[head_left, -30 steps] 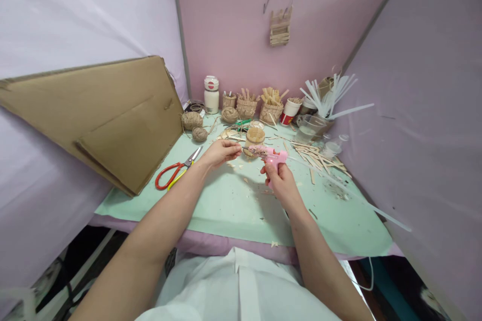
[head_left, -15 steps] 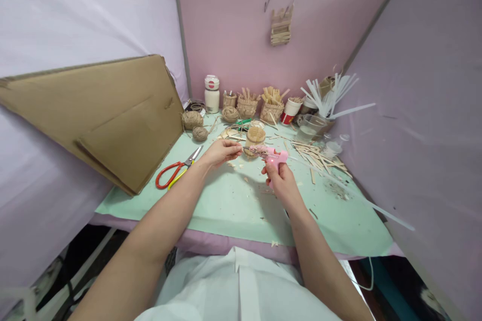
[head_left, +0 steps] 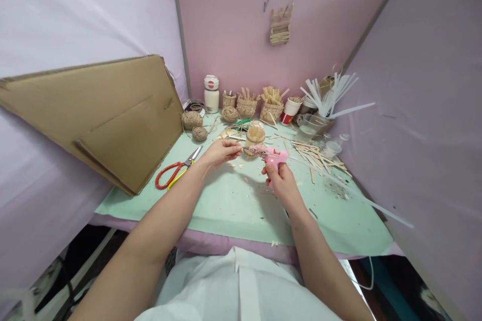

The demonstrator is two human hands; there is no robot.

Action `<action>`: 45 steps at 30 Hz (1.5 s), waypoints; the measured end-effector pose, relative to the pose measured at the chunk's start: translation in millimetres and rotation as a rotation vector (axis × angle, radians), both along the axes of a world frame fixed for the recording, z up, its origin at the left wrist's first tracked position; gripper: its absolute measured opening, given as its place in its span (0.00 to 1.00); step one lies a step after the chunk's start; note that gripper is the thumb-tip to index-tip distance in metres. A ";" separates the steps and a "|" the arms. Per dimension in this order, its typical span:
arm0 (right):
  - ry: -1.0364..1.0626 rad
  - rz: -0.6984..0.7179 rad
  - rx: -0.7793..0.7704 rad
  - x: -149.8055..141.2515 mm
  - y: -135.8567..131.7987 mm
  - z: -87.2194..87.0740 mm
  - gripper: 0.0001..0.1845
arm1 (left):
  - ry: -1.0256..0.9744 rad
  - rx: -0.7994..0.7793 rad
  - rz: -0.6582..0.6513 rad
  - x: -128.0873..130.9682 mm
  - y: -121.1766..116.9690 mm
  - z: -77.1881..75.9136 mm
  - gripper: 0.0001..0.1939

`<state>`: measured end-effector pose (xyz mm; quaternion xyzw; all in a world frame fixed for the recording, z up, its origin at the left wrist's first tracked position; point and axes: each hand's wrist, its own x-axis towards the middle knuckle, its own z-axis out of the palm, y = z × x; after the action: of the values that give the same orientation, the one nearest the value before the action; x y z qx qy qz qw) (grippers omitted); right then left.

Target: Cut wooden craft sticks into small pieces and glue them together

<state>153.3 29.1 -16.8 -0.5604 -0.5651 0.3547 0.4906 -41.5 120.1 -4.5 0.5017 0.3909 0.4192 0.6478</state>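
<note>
My right hand (head_left: 278, 178) is wrapped round the handle of a pink hot glue gun (head_left: 276, 156), its nozzle pointing left. A long translucent glue stick (head_left: 350, 191) sticks out of the gun's back end toward the lower right. At the nozzle tip, the fingers of my left hand (head_left: 224, 153) are pinched together; whatever they hold is too small to make out. Just behind the nozzle stands a small round wooden cup (head_left: 255, 136), partly hidden by the gun. Scissors (head_left: 178, 168) with red and yellow handles lie left of my left hand.
Twine balls (head_left: 192, 120), a white bottle (head_left: 211, 94), baskets of wooden sticks (head_left: 271, 112) and a red-white paper cup (head_left: 290, 111) line the back. Loose sticks (head_left: 320, 156) and a tub of glue sticks (head_left: 327, 116) are at right. A cardboard sheet (head_left: 124, 125) leans at left.
Almost nothing differs. Both hands and the glue gun hold their places, and only the rear end of the long glue stick shifts very slightly.
</note>
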 end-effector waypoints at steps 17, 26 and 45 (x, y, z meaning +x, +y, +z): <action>-0.008 0.002 -0.011 -0.7 -1.1 1.4 0.20 | -0.005 0.004 0.032 0.2 0.5 -1.0 0.16; -0.029 -0.005 -0.014 0.2 -0.6 -0.8 0.19 | -0.010 0.003 0.057 0.9 0.1 0.7 0.15; -0.045 -0.009 -0.025 -0.1 -2.3 0.9 0.20 | -0.014 0.012 0.078 1.8 0.8 -0.2 0.17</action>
<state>153.2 26.8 -15.9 -0.5769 -0.5689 0.3469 0.4723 -39.6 120.9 -4.7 0.4871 0.4032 0.4499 0.6307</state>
